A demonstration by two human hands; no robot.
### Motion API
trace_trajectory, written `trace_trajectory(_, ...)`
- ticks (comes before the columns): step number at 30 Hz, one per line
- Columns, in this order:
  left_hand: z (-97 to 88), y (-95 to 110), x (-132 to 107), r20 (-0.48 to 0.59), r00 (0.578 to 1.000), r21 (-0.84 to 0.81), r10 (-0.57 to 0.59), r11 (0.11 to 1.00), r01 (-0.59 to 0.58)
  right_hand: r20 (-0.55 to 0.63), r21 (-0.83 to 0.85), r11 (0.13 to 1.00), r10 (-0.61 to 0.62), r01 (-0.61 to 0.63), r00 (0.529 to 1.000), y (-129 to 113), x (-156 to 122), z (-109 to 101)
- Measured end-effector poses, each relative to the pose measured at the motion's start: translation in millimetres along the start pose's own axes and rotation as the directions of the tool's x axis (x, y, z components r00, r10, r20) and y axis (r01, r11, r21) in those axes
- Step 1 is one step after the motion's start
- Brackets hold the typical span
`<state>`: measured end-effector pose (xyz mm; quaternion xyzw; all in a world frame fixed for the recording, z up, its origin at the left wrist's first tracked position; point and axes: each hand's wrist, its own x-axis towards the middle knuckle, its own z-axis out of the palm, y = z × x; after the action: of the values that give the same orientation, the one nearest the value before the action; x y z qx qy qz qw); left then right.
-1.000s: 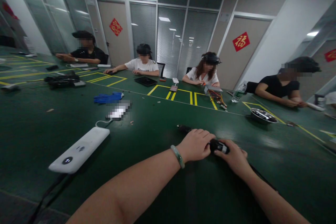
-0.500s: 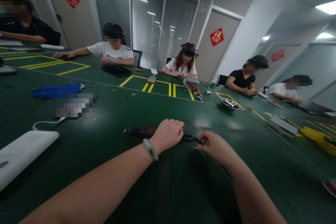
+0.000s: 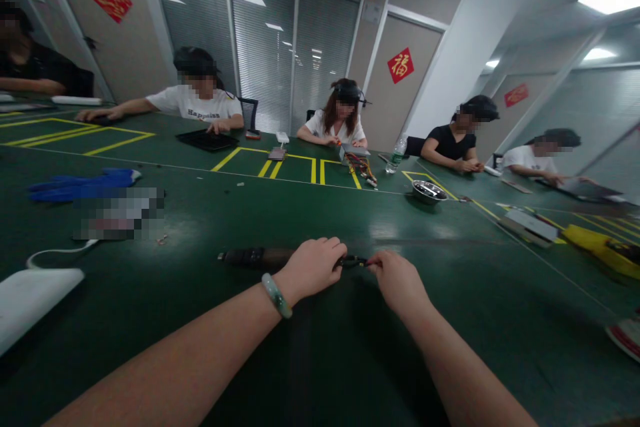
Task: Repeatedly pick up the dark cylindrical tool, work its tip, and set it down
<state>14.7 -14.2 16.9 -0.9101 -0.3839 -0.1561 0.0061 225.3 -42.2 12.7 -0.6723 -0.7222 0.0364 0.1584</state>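
My left hand, with a green bangle on the wrist, is closed over a long dark tool that lies on the green table; the tool's dark end sticks out to the left of the hand. My right hand is closed in a pinch on the thin black end piece that shows between the two hands. What that piece is cannot be made out.
A white device with a cable lies at the left, blue gloves behind it. A metal bowl, a water bottle, a yellow tool and several seated people line the far side.
The view has swung to the right. My right hand slid from gripping the tool's thick black end to pinching a thin piece drawn out of it. My left hand kept its hold.
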Motion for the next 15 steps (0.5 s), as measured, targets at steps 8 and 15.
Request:
trace_trajectory(8,-9.2,-6,-9,0.044,0.999,0.019,-0.031,0.999,0.030,-0.123,0.222,0.956,-0.168,0.192,0.978,-19,4,10)
trace_trajectory(15,-6.3,-7,-9,0.019,0.999,-0.020,-0.046,0.999,0.046,-0.065,0.156,0.950,-0.264,0.271,0.962,-16,4,6)
